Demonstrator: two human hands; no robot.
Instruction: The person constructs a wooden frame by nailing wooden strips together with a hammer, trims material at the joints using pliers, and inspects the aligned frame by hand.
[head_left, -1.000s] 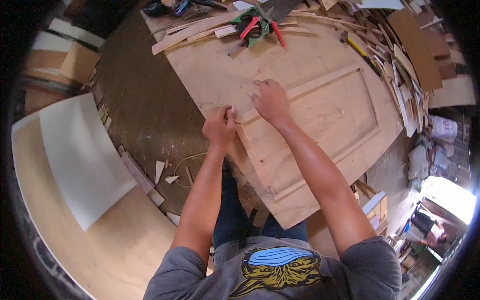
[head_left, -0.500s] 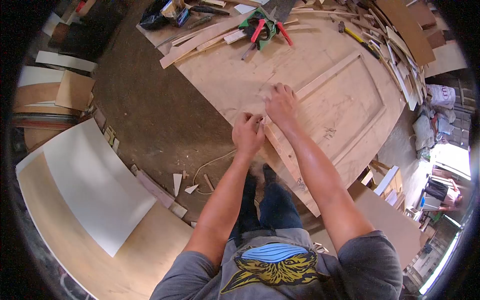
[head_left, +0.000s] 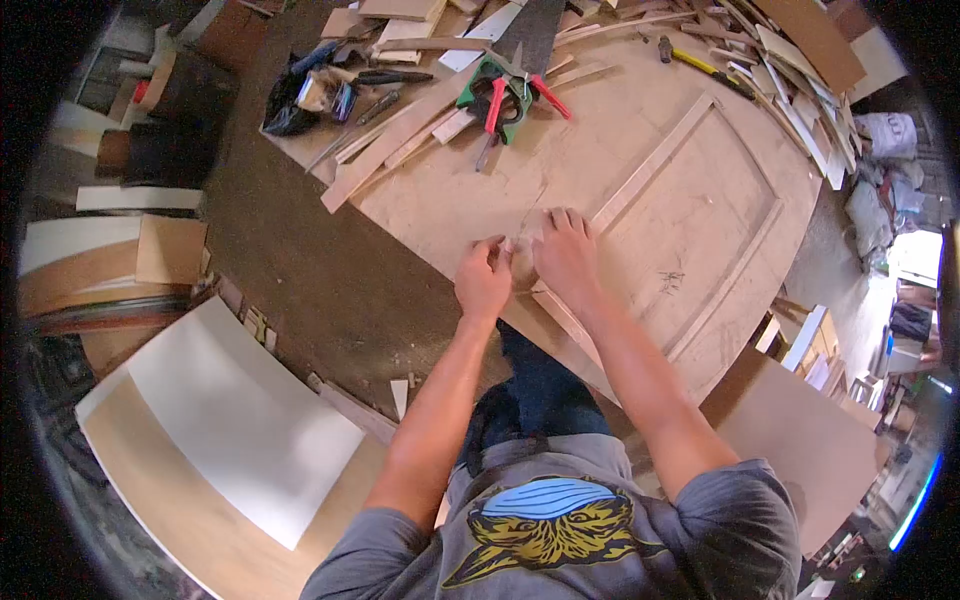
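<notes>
My left hand (head_left: 484, 279) is closed in a pinch at the near left edge of a plywood sheet (head_left: 430, 215). Something small and pale shows at its fingertips, too small to name. Just right of it, my right hand (head_left: 567, 255) has its fingers bent down and together; what lies under them is hidden. Beneath and beside that hand is a frame of thin wooden strips (head_left: 655, 162) lying on the sheet. Its near strip (head_left: 565, 322) runs below my right wrist, and the corner between is covered by the hand.
A spring clamp with red handles (head_left: 497, 103) lies among wood offcuts. Farther right are a hammer (head_left: 705, 68) and a scrap pile (head_left: 800, 95). A black plastic bag (head_left: 288, 105) sits at the far left corner. White-faced boards (head_left: 250, 420) lean at lower left.
The view has tilted and shifted. My left hand has drawn slightly away from the frame's corner, while my right hand, blurred before, shows more sharply and stays near the same corner.
</notes>
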